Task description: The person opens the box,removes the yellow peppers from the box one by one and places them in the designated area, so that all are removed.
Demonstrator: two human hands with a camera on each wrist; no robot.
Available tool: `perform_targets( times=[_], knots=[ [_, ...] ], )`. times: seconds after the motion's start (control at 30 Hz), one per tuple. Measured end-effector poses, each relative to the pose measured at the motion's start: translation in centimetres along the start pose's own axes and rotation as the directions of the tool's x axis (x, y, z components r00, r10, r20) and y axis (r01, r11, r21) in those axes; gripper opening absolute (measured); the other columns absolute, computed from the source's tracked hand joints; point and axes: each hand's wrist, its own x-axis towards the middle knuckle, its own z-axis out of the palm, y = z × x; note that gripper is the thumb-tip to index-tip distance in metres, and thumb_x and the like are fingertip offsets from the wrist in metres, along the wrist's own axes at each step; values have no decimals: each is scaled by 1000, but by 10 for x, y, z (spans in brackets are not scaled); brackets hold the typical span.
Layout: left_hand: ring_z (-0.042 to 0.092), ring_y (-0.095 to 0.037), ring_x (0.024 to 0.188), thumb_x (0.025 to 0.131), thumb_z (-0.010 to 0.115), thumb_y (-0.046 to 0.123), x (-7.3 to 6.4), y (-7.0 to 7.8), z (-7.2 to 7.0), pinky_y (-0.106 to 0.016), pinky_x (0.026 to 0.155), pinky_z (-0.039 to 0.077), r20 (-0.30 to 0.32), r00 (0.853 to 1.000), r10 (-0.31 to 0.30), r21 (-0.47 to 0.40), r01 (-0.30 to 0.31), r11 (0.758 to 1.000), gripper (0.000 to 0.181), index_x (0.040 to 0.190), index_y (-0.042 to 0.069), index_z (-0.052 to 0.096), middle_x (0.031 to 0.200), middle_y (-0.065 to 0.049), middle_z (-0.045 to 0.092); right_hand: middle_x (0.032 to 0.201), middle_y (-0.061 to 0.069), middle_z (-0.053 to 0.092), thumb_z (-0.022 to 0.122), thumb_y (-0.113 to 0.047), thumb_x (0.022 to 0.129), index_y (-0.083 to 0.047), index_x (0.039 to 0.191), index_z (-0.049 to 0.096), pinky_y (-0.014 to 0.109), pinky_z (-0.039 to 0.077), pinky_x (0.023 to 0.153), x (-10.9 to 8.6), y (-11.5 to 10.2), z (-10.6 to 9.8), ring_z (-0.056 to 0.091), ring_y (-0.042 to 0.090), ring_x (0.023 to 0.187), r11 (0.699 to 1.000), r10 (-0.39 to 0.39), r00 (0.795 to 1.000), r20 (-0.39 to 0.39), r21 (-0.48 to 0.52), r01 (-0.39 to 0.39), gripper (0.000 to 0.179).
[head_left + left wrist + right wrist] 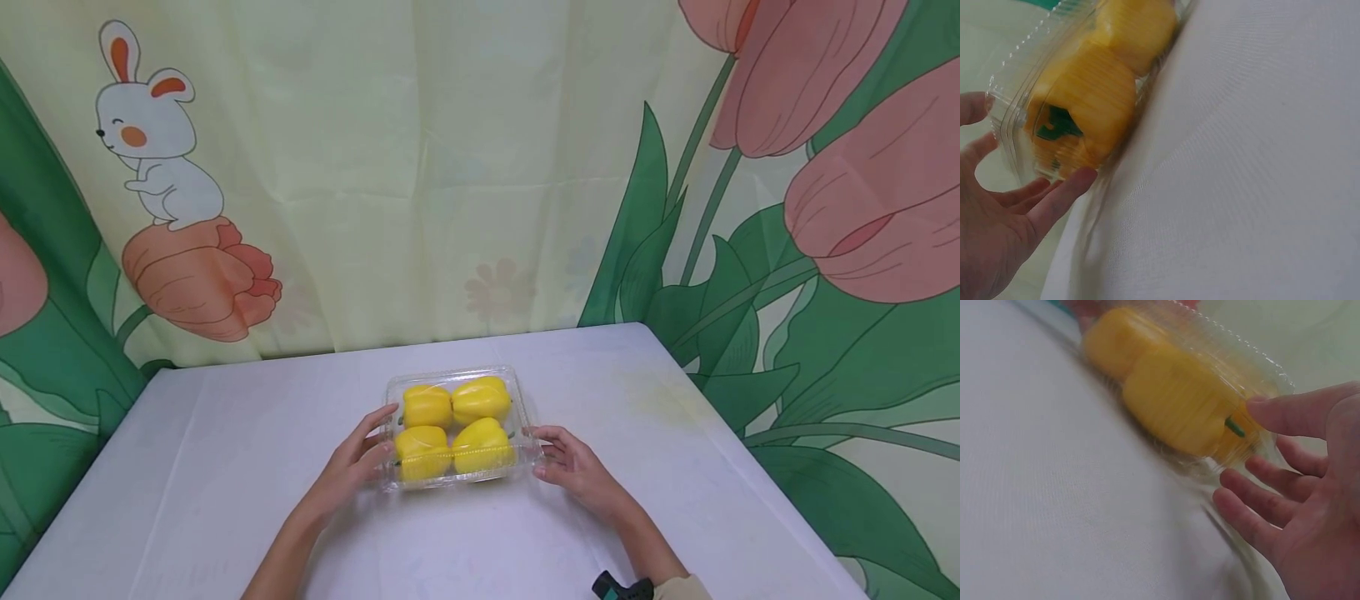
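White desk (247,467), fabric-textured, near edge cut off. On it, near centre, sits your clear plastic box (525,457), rim crimped; both wrist views crop it. Your left grip (356,462) and right grip (573,467) stand spread at its sides; exact finger contact hard to tell. Inside, four glossy, blocky yellow peppers (482,400). Green stems (1057,123), specks in your head view, show plainly in the wrist ones.
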Motion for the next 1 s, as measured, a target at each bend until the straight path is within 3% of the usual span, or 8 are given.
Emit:
perform_targets(
  times=[0.2, 0.3, 0.57, 0.83, 1.0],
  knots=[
    [38, -39, 139, 98, 54, 33, -1, 1, -1, -51, 97, 51, -5, 1000, -13, -3, 13, 1000, 51, 145, 38, 35, 156, -3, 32, 151, 12, 41, 64, -18, 92, -8, 133, 45, 47, 40, 112, 0, 2, 0, 36, 38, 141, 1000, -1, 1000, -7, -4, 1, 46],
    [38, -39, 139, 98, 54, 33, -1, 1, -1, -52, 98, 50, -2, 1000, -8, -4, 8, 1000, 52, 146, 36, 35, 156, -3, 31, 151, 12, 41, 64, -18, 92, -8, 132, 46, 49, 36, 114, 0, 2, 0, 36, 37, 141, 1000, -8, 1000, -11, -7, 8, 44],
    [34, -41, 141, 98, 54, 34, 0, 0, -1, -53, 98, 49, 23, 1000, -16, -16, 16, 1000, 53, 147, 35, 33, 158, -2, 27, 151, 14, 40, 63, -17, 93, -7, 129, 46, 29, 48, 104, -1, 0, -1, 38, 38, 139, 1000, -11, 1000, -6, 13, 11, 41],
    [33, -41, 142, 98, 54, 35, 0, -1, -1, -52, 97, 50, 34, 999, -20, -22, 21, 1000, 52, 146, 37, 33, 159, -2, 26, 152, 13, 41, 64, -19, 92, -7, 125, 48, 34, 46, 107, -1, 0, 0, 38, 37, 140, 1000, -8, 1000, -16, 4, 8, 38],
    [31, -41, 142, 98, 53, 37, -1, 0, -1, -54, 98, 49, 44, 999, -32, -23, 33, 999, 52, 146, 38, 32, 159, -2, 24, 151, 14, 41, 62, -20, 94, -3, 120, 54, 23, 49, 101, -2, -1, 0, 39, 38, 139, 999, -34, 999, -9, -3, 34, 32]
  ],
)
